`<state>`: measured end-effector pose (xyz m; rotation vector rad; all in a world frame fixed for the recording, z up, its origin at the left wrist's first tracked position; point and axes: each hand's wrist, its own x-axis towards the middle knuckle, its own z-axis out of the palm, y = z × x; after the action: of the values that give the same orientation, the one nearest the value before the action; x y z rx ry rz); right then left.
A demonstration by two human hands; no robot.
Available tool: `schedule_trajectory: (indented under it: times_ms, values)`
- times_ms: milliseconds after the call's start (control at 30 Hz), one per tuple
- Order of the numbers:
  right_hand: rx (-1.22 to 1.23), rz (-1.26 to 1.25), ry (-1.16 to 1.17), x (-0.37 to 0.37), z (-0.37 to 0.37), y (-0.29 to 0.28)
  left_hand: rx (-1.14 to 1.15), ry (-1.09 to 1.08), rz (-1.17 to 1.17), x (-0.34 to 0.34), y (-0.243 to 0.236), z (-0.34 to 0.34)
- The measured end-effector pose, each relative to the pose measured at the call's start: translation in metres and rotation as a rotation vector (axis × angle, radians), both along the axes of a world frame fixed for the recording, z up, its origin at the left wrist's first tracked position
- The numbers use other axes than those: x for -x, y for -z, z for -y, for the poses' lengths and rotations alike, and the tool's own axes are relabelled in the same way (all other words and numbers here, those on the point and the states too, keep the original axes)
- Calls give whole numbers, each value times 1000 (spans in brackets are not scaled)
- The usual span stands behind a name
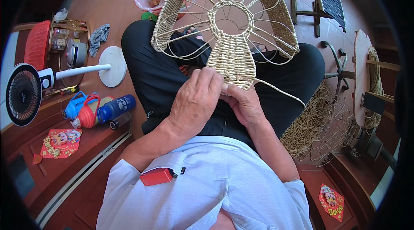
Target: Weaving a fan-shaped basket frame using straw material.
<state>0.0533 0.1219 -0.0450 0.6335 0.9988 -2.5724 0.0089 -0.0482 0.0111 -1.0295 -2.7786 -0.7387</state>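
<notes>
Hands (215,100) weaving wicker frame (230,53)

Pale blue shirt (207,187), black trousers (151,70)

White desk fan (26,93), blue bottle (115,107), red basket (37,43), wooden stool (319,1).

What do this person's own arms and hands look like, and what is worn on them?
Both forearms are bare. The left hand and right hand wear no gloves, and no rings or watch show. Short pale-blue shirt sleeves end near the elbows.
</notes>
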Motion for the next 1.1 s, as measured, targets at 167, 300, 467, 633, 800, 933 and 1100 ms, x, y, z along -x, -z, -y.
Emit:
schedule_trajectory:
  times_ms: [167, 300, 467, 633, 800, 933, 1100]
  values:
    - [-5, -3, 38, 0, 0, -2, -119, 142, 215, 5, -7, 0]
    - [-31, 27, -6, 1, -2, 1, -206, -102, 656, 10, -24, 23]
    - [-52, 25, -30, 1, 0, 4, 246, -185, 250, 8, -35, 51]
    - [-67, 5, -23, 1, 1, 3, 684, -412, 14, 19, -34, 104]
    - [-56, 22, 6, 1, -1, 3, 800, -691, 30, 29, -59, 160]
    - [-56, 29, -12, 1, -1, 6, 128, -669, 94, 19, -69, 128]
    - [-35, 8, -8, 3, -2, 7, 29, -107, 305, 0, -18, 35]
